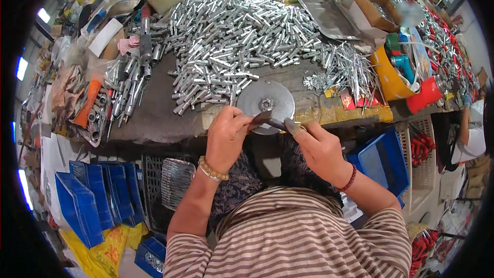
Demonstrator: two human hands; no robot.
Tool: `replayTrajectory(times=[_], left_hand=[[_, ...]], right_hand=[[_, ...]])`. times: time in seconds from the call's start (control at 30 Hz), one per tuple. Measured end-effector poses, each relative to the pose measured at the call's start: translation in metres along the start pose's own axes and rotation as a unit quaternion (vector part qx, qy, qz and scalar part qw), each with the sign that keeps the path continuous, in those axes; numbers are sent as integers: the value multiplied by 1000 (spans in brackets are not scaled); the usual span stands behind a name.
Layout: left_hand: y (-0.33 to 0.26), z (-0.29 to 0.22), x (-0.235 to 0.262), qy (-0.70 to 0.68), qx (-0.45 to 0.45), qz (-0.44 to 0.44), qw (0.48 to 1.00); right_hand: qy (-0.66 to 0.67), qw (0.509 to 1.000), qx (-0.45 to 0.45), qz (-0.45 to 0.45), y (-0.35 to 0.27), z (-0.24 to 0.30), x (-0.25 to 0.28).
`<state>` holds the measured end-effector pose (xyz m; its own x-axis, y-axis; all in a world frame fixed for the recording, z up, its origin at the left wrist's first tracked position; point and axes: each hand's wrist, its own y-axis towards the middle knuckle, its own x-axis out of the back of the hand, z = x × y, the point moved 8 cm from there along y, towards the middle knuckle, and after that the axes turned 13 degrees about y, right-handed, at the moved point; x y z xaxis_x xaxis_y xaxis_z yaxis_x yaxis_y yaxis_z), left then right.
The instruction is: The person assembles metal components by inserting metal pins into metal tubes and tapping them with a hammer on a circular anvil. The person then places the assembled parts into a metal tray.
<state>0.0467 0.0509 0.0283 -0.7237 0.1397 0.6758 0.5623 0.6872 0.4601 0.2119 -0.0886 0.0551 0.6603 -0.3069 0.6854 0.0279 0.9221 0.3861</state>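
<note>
A narrow pinch over the round disc leaves little room for a slip

We see the left hand [225, 139] and the right hand [319, 148] drawn close together, the fingers of both pinched narrow on a slim dark piece [278, 123]. It lies between them, over the near part of a grey metal disc [280, 95]; whether it touches the disc, we cannot tell.

Our main worry is the grip: if one side pinches less firmly than the other, the piece could twist or slide out and drop past the worktop [154, 116] edge, nearest the fingers. We cannot tell whether the disc is turning; if it is, fingertips so near its rim could be scraped, or the piece snatched.

Just beyond the fingers, to the left of the disc, silver metal pieces [236, 36] lie heaped loosely; a knock from the left knuckles could send some rolling. Ahead and to the right of the right fingers, thin metal rods [347, 69] lie crisscrossed, so a careless reach there might prick or tangle.
</note>
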Motion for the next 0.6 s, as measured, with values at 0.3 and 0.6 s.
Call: replayTrajectory(times=[0.3, 0.6], left_hand=[[3, -5, 1, -5, -14, 14, 1000], [4, -2, 2, -10, 10, 45, 999]], right_hand=[[-60, 996, 39, -59, -4, 13, 8], [51, 997, -55, -35, 28, -4, 15]])
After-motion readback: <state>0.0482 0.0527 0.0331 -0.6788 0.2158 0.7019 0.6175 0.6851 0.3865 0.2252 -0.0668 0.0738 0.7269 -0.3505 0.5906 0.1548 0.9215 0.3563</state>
